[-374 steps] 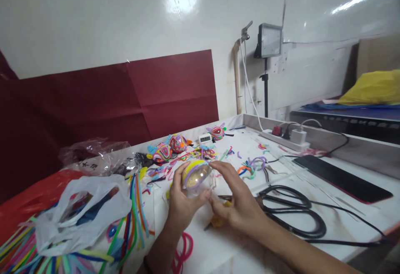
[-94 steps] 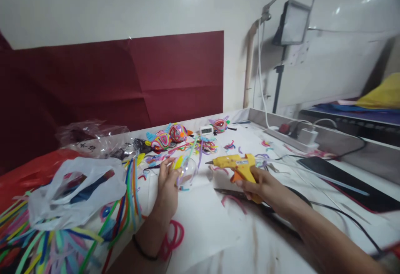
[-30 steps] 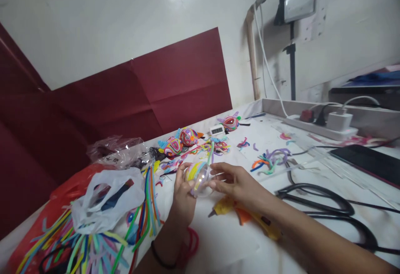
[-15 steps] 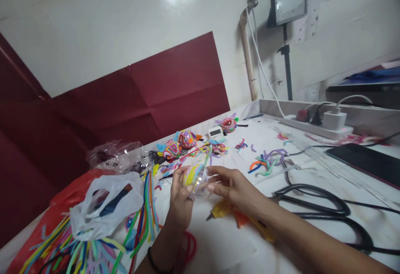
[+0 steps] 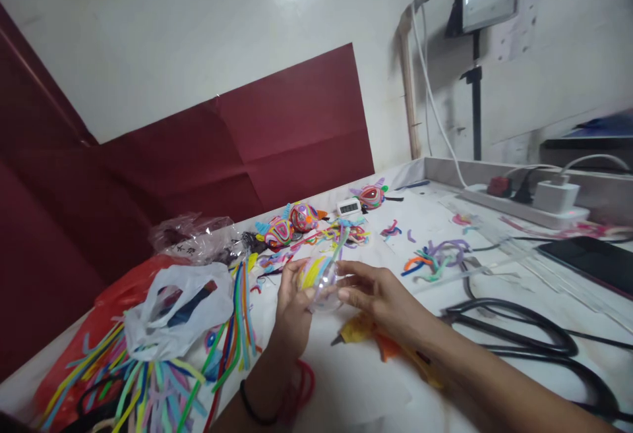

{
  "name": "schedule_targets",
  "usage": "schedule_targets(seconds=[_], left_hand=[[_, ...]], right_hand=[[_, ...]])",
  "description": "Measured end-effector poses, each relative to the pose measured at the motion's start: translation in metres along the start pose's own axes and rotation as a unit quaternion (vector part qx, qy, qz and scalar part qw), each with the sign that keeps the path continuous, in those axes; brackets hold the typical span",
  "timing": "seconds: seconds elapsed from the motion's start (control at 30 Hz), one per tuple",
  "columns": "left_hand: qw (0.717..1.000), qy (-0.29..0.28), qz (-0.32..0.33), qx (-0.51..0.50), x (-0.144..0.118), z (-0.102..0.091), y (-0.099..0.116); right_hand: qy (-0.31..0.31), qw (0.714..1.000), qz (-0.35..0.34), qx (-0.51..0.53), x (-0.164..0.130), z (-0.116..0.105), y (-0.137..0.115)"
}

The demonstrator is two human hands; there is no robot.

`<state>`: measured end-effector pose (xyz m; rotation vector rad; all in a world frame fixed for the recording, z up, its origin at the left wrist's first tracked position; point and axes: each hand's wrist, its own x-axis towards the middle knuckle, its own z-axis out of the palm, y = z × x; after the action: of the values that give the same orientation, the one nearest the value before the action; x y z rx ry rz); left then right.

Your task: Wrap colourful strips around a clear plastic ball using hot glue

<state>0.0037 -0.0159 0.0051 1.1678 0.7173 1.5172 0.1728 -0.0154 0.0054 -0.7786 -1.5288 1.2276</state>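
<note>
Left hand (image 5: 291, 301) cups a clear plastic ball (image 5: 324, 281) from behind, fingers wrapped round its near side, with yellow, purple and green pipe-cleaner strips (image 5: 316, 268) lying over its top. The ball sits just above the white table (image 5: 346, 380), about the middle of the view, and a loose green strip end sticks up from it toward the back.

From where I stand, the strips look to be getting pressed down onto the curved surface. To do that well, I'd say the left hand should keep the ball from rolling, with the thumb clear of wherever glue may lie, while the pressing fingers run along each strip rather than across it, so the rows stay side by side and don't ride up over one another.

Right hand (image 5: 376, 294) comes in from the other side with fingers stretched out flat, the tips resting on the ball's right face; it grips nothing on its own but pinches the ball between itself and the left hand. A light, steady press seems enough, since the shell is slick and could slip out sideways.

Just under the right wrist lies a yellow glue gun (image 5: 361, 331), its nozzle pointing left, near enough that a sleeve or forearm could brush it. Farther right a black cable (image 5: 514, 327) loops over the table.
</note>
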Motion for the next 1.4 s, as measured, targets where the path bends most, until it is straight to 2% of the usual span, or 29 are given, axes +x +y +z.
schedule_targets(seconds=[0.2,0.37,0.5,0.63,0.83,1.07,1.4], left_hand=[[1.000,-0.008,-0.002,-0.001,0.002,0.000,0.000],[1.000,0.002,-0.026,0.008,0.002,0.005,0.003],[0.998,0.016,-0.043,0.045,0.002,0.003,0.002],[0.997,0.005,-0.028,0.068,0.004,-0.003,-0.001],[0.995,0.000,0.007,0.101,0.005,-0.007,-0.005],[0.994,0.005,0.000,0.108,0.004,-0.005,-0.006],[0.995,-0.035,0.010,0.098,0.004,-0.009,-0.006]], right_hand=[[0.003,0.999,0.005,0.033,0.002,0.000,0.001],[0.038,0.996,0.024,0.078,0.008,0.000,0.008],[0.027,0.996,0.032,0.079,0.008,-0.001,0.012],[0.016,0.997,0.043,0.069,0.006,-0.001,0.009],[0.037,0.993,0.088,0.068,0.003,-0.004,0.005],[0.043,0.991,0.090,0.088,0.005,-0.003,0.007],[0.042,0.992,0.091,0.080,0.004,-0.004,0.005]])
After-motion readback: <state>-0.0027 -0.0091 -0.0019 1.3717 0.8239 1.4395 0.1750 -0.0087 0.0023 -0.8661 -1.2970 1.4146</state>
